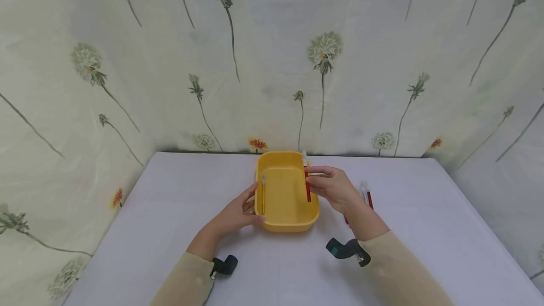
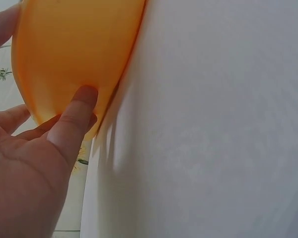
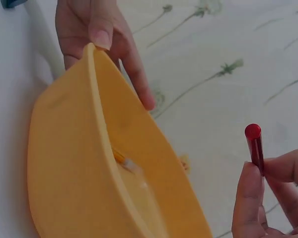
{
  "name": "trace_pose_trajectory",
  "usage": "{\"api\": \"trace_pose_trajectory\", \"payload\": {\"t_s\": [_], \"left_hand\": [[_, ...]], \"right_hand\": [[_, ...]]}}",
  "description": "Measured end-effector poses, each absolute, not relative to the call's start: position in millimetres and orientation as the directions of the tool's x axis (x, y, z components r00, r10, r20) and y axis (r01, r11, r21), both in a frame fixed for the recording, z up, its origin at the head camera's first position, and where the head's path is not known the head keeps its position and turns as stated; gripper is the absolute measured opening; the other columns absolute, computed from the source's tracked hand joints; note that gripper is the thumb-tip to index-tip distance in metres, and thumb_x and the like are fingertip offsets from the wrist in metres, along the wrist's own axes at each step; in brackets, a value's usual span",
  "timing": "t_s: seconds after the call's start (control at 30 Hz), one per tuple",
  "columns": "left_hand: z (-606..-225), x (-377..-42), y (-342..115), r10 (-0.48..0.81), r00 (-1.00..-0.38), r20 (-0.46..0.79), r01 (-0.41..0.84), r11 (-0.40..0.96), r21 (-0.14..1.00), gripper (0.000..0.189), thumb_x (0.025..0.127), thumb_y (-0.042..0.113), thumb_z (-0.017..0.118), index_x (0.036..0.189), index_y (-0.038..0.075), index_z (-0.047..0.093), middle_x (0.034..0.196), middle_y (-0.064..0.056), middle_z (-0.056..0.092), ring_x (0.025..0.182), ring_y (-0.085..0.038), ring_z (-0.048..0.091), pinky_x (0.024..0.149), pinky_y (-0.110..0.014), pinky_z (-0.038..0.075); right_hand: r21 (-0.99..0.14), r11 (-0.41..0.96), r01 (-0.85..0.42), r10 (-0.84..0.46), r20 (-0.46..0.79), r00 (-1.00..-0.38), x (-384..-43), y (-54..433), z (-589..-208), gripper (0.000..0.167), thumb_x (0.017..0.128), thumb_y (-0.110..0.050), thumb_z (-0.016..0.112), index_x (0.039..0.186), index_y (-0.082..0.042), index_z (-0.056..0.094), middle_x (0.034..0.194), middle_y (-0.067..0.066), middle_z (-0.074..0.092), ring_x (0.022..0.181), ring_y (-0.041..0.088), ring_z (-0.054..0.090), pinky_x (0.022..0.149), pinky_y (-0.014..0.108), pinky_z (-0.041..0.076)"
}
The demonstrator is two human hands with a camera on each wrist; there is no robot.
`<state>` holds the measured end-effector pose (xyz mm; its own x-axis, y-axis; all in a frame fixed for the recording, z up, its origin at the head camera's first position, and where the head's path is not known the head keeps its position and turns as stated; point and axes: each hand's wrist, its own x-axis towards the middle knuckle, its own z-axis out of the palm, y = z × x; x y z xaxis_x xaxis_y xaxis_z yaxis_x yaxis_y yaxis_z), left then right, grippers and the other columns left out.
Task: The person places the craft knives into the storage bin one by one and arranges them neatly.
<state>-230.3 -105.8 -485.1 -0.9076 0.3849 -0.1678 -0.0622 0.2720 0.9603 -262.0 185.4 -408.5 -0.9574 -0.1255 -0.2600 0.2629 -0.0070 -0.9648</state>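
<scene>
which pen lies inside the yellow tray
The yellow pen, at left in the tray; the right hand holds a red pen, others lie on the table.

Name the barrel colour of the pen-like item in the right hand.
The barrel is red, clearest in the right wrist view.

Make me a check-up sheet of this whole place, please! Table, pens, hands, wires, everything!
Surface: white table.
Job's things: yellow tray on the table; yellow pen inside, along its left side; red pen held up at its right side; more pens to the tray's right, partly hidden.
Clutter: nothing seen.
Hands: left hand holds the tray's edge; right hand pinches the red pen.
Cables: thin dark line by the left sleeve, too small to tell.
Surroundings: flowery backdrop behind and at both sides.
</scene>
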Motion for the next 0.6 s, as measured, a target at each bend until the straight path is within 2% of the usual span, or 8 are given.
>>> {"api": "trace_pose_trajectory", "payload": {"t_s": [0.23, 0.43, 0.6], "left_hand": [[-484.7, -231.3, -105.0, 0.372, -0.912, -0.174, -0.070, 0.278, 0.958, 0.101, 0.082, 0.029, 0.084, 0.161, 0.029, 0.021, 0.165, 0.000, 0.023, 0.145, -0.025, 0.037, 0.112, -0.043, 0.039], [-485.6, -232.3, -105.5, 0.387, -0.907, -0.167, -0.065, 0.264, 0.962, 0.100, 0.083, 0.028, 0.083, 0.161, 0.029, 0.020, 0.165, 0.000, 0.024, 0.145, -0.025, 0.037, 0.112, -0.044, 0.039], [-485.2, -232.3, -105.8, 0.403, -0.902, -0.157, -0.050, 0.264, 0.963, 0.100, 0.085, 0.029, 0.082, 0.162, 0.027, 0.018, 0.166, 0.001, 0.022, 0.145, -0.025, 0.036, 0.113, -0.044, 0.038]], "right_hand": [[-0.955, 0.002, 0.298, -0.140, -0.295, -0.945, -273.7, 150.4, -419.5, 0.040, 0.095, -0.006, 0.069, 0.133, 0.002, 0.061, 0.134, 0.025, 0.059, 0.111, 0.034, 0.067, 0.086, 0.031, 0.058], [-0.953, 0.030, 0.302, -0.145, -0.303, -0.942, -283.2, 127.8, -427.9, 0.038, 0.094, -0.003, 0.069, 0.131, 0.003, 0.063, 0.131, 0.024, 0.061, 0.088, 0.020, 0.071, 0.082, 0.030, 0.059], [-0.950, 0.052, 0.307, -0.166, -0.311, -0.936, -291.2, 113.5, -436.7, 0.035, 0.093, 0.000, 0.068, 0.128, 0.004, 0.064, 0.127, 0.023, 0.063, 0.082, 0.017, 0.070, 0.080, 0.031, 0.060]]}}
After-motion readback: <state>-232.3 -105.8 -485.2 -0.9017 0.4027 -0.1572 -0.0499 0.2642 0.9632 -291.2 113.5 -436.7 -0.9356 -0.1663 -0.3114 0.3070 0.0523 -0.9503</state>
